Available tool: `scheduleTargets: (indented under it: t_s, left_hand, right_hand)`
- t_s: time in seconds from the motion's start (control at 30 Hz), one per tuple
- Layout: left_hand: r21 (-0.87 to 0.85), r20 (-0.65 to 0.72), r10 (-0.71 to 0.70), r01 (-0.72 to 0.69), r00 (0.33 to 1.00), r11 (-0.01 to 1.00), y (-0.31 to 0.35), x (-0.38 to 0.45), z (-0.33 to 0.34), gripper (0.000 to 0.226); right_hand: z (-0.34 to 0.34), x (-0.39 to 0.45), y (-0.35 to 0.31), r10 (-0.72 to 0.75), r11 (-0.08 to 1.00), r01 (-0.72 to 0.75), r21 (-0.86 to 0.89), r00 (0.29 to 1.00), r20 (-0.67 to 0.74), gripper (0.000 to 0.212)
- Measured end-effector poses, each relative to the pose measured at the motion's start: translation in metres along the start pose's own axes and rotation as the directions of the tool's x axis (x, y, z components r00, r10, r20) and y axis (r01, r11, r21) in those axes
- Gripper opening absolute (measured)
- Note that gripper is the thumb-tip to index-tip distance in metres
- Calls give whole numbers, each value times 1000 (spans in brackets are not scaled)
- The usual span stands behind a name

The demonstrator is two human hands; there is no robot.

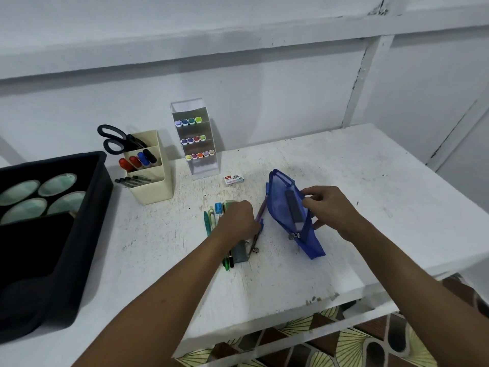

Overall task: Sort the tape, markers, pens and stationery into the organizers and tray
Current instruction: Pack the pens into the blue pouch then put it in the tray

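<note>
Right hand point(326, 207) pinches the rim of a translucent blue mesh pouch point(288, 213), a flat grey bar visible inside. Left hand point(238, 218) curls over loose pens point(211, 221) on the scuffed white surface point(344, 168); its fingertips hidden. Black tray point(87, 197) cut off at left.

A worn white table point(344, 181) is seen set against a white panelled wall point(238, 75), above a patterned tile floor point(357, 345).
</note>
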State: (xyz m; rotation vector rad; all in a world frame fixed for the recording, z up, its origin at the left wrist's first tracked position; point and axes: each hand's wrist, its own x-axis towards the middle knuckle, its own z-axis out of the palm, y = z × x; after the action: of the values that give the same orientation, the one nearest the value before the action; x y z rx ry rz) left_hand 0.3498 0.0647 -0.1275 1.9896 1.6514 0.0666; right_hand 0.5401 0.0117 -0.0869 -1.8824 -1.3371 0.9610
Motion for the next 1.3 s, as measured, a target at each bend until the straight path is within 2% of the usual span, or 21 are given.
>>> scheduleTargets:
  t_s: [0.1, 0.27, 0.43, 0.53, 0.63, 0.93, 1.03, 1.17, 1.3]
  left_hand:
    - [-54, 16, -25, 25, 1000, 998, -1, -3, -7, 30]
    - [-281, -92, -37, 9, 995, 960, 11, -7, -38, 26]
    - [-413, 81, -23, 54, 996, 909, 45, -13, -51, 30]
    - [-386, 160, 7, 56, 987, 921, 59, -11, -40, 25]
    - [-378, 159, 18, 44, 987, 925, 66, -6, -24, 21]
    - [-319, -12, -17, 12, 1000, 948, 37, -3, -26, 19]
    - [-208, -69, -16, 2, 997, 978, 11, -4, -35, 13]
    - [-78, -67, -90, 85, 994, 993, -21, -7, -36, 19]
    - [23, -100, -98, 101, 990, 995, -32, -12, -27, 29]
  right_hand:
    - [2, 2, 1, -3, 1000, 3, -2, 1000, 0, 31]
    - [2, 4, 2, -12, 1000, 12, 3, 1000, -3, 32]
    - [4, 4, 3, -18, 1000, 18, 20, 1000, -15, 33]
    - [6, 3, 4, -20, 1000, 20, 15, 1000, -23, 34]
    - [8, 3, 5, -22, 999, 22, 23, 1000, -16, 34]
    - [9, 1, 3, -8, 999, 8, 40, 1000, 9, 35]
    - [11, 1, 2, -12, 999, 10, 50, 999, 31, 35]
    - [16, 2, 0, -21, 998, 17, 68, 998, 64, 36]
    - [23, 3, 0, -29, 997, 23, 74, 996, 84, 37]
